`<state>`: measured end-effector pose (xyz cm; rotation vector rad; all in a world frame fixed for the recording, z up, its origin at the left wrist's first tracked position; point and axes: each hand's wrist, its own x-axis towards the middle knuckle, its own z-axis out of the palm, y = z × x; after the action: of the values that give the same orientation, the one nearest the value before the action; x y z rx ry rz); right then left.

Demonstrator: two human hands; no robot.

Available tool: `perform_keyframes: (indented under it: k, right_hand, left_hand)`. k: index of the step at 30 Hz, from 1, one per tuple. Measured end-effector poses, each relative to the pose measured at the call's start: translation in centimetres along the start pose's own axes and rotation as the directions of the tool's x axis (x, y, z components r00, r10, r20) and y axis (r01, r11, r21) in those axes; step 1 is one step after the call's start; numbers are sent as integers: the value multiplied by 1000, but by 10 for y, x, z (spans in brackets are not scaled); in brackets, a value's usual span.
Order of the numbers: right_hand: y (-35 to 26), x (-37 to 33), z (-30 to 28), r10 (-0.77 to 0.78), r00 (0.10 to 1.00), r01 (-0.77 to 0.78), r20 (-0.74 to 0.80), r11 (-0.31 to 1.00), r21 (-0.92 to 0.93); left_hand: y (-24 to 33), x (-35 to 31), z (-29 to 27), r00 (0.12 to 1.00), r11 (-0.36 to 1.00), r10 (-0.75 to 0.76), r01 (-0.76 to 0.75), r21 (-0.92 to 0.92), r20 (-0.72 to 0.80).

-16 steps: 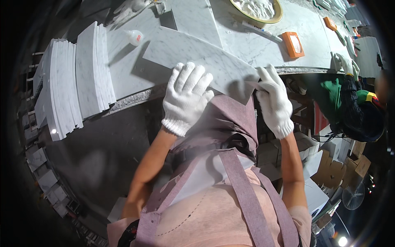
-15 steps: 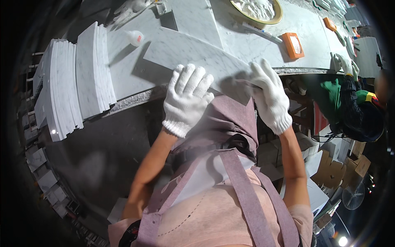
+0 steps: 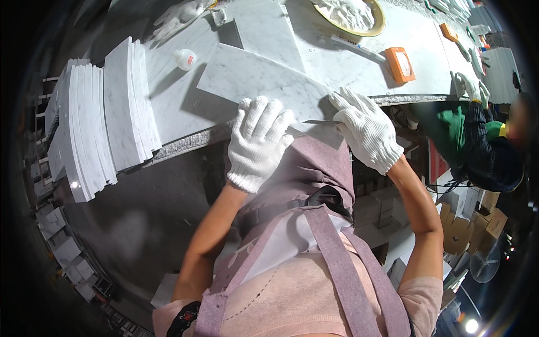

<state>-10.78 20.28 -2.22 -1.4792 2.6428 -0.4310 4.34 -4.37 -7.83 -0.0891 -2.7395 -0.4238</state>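
A grey-veined white marble tile (image 3: pixel 258 73) lies slanted across the work table, its near right corner jutting past the table edge toward my apron. My left hand (image 3: pixel 258 140), in a white knitted glove, rests at the tile's near edge with its fingers stretched out flat. At the tile's right end, my gloved right hand (image 3: pixel 365 126) has its fingers bent around a thin dark flat piece (image 3: pixel 319 122), seen nearly edge-on over the tile. My right palm hides most of that piece, so its kind is unclear.
Stacked marble strips (image 3: pixel 90 123) stand at the left. A small white bottle (image 3: pixel 185 59), a marker (image 3: pixel 359 48), an orange block (image 3: pixel 400 64) and a bowl of white stuff (image 3: pixel 382 19) are on the table (image 3: pixel 331 67). A co-worker's gloved hands (image 3: pixel 471 87) are at the right.
My right hand has tilted, its fingers now pointing more to the left, and the thin piece shows edge-on. My left hand has shifted slightly right and down. The tile stays nearly in place.
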Motion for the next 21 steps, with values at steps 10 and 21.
perform_keyframes:
  k: [10, 21]
  right_hand:
    - [23, -41, -35, 529, 840, -480, 123, 617, 624]
    - [66, 46, 3, 193, 950, -309, 245, 691, 653]
  left_hand:
    - [3, 2, 1, 998, 1000, -24, 24, -15, -50]
    - [6, 10, -7, 1000, 1000, 12, -12, -11, -27]
